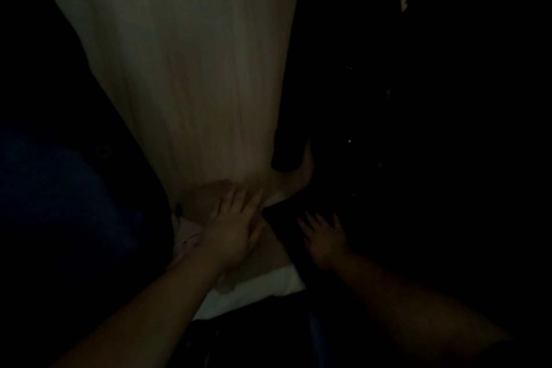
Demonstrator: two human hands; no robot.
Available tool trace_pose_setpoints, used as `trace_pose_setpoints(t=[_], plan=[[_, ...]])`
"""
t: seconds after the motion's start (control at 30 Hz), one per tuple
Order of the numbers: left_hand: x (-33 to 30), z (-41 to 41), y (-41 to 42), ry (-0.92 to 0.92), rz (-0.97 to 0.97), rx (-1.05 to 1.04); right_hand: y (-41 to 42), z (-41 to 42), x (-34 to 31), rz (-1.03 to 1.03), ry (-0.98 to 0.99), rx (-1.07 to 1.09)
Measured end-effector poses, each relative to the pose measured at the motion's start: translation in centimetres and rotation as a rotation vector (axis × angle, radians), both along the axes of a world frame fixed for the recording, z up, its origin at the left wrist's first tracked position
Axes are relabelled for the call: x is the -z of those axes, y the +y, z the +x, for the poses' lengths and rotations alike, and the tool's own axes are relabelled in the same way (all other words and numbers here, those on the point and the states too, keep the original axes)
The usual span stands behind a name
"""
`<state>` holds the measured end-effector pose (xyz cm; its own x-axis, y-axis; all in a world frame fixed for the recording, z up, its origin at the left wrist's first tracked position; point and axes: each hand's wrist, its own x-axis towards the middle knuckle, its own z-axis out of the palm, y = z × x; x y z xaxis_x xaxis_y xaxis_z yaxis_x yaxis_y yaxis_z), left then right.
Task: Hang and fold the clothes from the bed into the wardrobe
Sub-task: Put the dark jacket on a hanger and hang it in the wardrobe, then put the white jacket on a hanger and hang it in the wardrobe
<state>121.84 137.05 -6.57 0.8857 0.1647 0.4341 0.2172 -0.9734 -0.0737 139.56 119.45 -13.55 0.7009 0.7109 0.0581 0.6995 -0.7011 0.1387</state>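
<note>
Left hand [231, 237] flat on pale garment [185, 69], right hand [324, 237] on dark cloth [388, 218]

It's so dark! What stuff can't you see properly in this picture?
Head view, all from darkness:
- Dark garment on the right: shape and type lost; only small pale spots show.
- Blue cloth on the left: unclear what it is.
- Right hand: what it rests on is black.
- Pale garment: top cut off by the frame edge.

Darkness swallows the right side — the dark garment [418, 128] under the right hand [324, 240] stays shapeless, unidentifiable.
</note>
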Motion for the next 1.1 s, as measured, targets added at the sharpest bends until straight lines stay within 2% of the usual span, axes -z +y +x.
trace_pose_setpoints(t=[0.07, 0.2, 0.3, 0.4, 0.53, 0.63, 0.8, 0.97, 1.1], plan=[[0.5, -1.3, -0.7, 0.014, 0.001, 0.037, -1.8, -0.3, 1.4, -0.067, 0.057, 0.084], [0.5, -3.6, -2.3, 0.009, -0.005, 0.090, -5.1, -0.1, 1.1, -0.023, 0.156, 0.267], [0.7, -4.9, -4.0, 0.022, -0.025, 0.109, -5.7, -4.3, 0.5, -0.078, 0.070, 0.177], [2.2, -6.4, -6.5, 0.028, -0.013, 0.138, -6.5, -11.0, 0.6, 0.088, 0.013, 0.066], [5.9, -9.2, -10.5, 0.062, -0.071, 0.138, -9.9, -18.8, 1.6, 0.153, -0.042, 0.052], [8.6, -11.7, -14.0, 0.128, -0.145, 0.156, -15.4, -23.3, 2.3, 0.207, -0.057, 0.130], [11.5, -16.3, -22.0, 0.247, -0.205, 0.319, -26.9, -31.4, 3.3, 0.268, -0.035, 0.304], [11.4, -20.7, -31.6, 0.246, -0.214, 0.490, -37.2, -39.0, 3.6, 0.288, 0.013, 0.509], [10.8, -24.1, -39.9, 0.205, -0.202, 0.617, -45.5, -45.1, 4.0, 0.323, -0.071, 0.685]])
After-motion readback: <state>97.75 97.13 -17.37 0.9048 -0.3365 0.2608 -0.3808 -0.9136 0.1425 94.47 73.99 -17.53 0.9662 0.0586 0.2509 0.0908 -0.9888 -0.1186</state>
